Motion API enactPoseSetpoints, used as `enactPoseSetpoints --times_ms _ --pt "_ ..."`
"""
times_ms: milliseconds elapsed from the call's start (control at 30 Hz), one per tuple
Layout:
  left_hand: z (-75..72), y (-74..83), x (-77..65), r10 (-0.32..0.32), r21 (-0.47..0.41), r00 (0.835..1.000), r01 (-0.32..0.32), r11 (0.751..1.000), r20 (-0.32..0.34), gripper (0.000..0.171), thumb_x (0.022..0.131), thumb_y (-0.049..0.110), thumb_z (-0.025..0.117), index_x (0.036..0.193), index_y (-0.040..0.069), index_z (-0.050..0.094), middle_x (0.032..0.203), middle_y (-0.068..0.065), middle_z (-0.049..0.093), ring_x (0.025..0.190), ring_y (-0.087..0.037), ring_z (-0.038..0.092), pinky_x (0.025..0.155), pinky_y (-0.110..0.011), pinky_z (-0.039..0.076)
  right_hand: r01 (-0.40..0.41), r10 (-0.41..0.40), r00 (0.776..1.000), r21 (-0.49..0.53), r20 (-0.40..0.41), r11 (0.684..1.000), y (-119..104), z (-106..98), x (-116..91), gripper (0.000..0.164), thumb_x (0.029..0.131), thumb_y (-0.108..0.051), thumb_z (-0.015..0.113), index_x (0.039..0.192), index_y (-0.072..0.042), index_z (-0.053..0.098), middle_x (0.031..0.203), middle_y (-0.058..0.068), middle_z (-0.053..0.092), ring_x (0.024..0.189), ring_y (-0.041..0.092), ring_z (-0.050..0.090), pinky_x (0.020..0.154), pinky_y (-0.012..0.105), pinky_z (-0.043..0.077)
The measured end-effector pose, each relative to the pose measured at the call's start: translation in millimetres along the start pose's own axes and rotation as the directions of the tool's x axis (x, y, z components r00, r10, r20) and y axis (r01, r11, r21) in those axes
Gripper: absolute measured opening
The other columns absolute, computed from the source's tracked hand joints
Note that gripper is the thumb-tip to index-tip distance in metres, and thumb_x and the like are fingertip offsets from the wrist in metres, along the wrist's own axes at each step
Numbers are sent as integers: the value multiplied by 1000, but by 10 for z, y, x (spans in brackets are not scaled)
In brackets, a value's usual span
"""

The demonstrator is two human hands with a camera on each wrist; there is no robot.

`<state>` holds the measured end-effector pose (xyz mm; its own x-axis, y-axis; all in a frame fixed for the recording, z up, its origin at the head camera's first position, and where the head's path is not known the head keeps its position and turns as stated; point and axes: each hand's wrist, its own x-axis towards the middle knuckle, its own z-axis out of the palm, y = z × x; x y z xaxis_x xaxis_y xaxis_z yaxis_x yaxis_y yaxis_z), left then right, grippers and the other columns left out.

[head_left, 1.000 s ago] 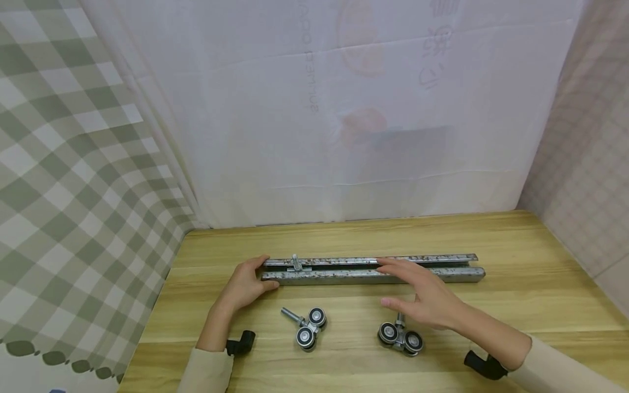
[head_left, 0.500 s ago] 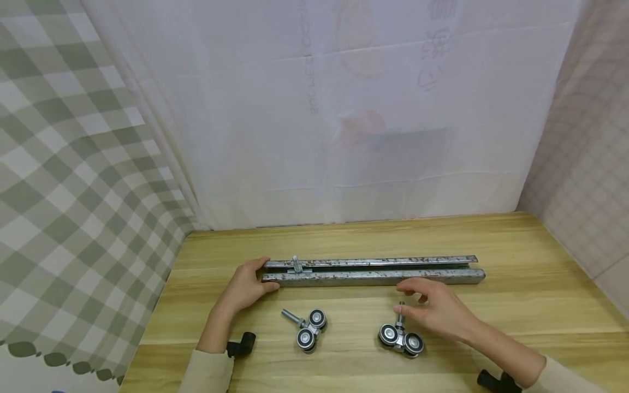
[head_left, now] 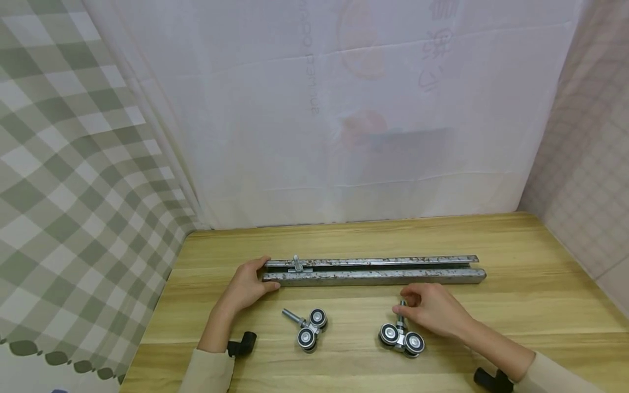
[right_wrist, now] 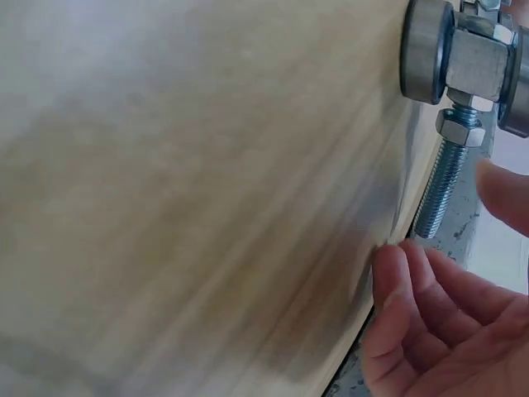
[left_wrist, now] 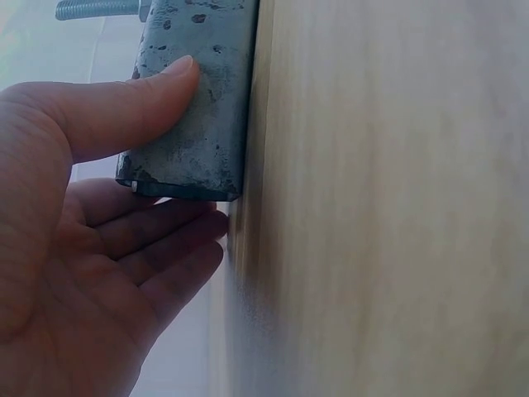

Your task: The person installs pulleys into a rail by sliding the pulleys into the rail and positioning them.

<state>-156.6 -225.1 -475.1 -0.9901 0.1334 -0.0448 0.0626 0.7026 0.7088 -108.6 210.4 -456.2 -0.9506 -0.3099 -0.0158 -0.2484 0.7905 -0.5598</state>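
A rusty metal channel rail [head_left: 373,277] lies across the table with its slot facing up. My left hand [head_left: 244,288] grips its left end, thumb [left_wrist: 157,107] on the near side and forefinger behind. A threaded bolt [head_left: 296,263] sticks up through the slot close to that end. My right hand [head_left: 434,312] is at the right roller trolley [head_left: 414,343], a wheeled piece with a threaded stem. Its thumb and fingers curve loosely about the stem [right_wrist: 445,186]; in the right wrist view a gap shows between thumb and stem, with the fingertips near the stem's tip.
A second roller trolley [head_left: 307,338] lies on the wooden table [head_left: 344,365], left of the first, its stem pointing up-left. White cloth [head_left: 314,202] hangs behind the table, and checked cloth [head_left: 98,180] hangs at the left.
My right hand has drawn back from over the rail to the right trolley, and its fingers have curled in around the stem. My left hand stays on the rail's end.
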Motion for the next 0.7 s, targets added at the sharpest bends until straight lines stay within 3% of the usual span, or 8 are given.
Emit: enactPoseSetpoints --times_ms 233,500,700 --pt "3 -7 8 4 11 1000 -4 1000 -3 74 86 19 88 148 -4 54 147 -26 57 140 -44 49 119 -57 37 -22 19 998 46 63 999 -15 29 64 30 86 -38 86 89 -10 75 69 -9 61 61 7 52 58 26 46" --pt "-5 7 5 10 9 1000 -10 1000 -1 76 86 18 88 149 -5 53 148 -26 56 141 -45 49 120 -57 37 -75 55 991 165 122 983 17 64 90 27 86 -30 86 79 -11 68 57 -7 56 49 6 46 46 21 36" --pt "-7 8 1 13 16 1000 -13 1000 -1 76 86 18 88 149 -6 53 148 -26 56 141 -44 49 120 -57 37 -141 88 979 305 181 942 -13 44 111 28 85 -21 87 82 -5 64 61 1 64 52 16 64 46 26 51"
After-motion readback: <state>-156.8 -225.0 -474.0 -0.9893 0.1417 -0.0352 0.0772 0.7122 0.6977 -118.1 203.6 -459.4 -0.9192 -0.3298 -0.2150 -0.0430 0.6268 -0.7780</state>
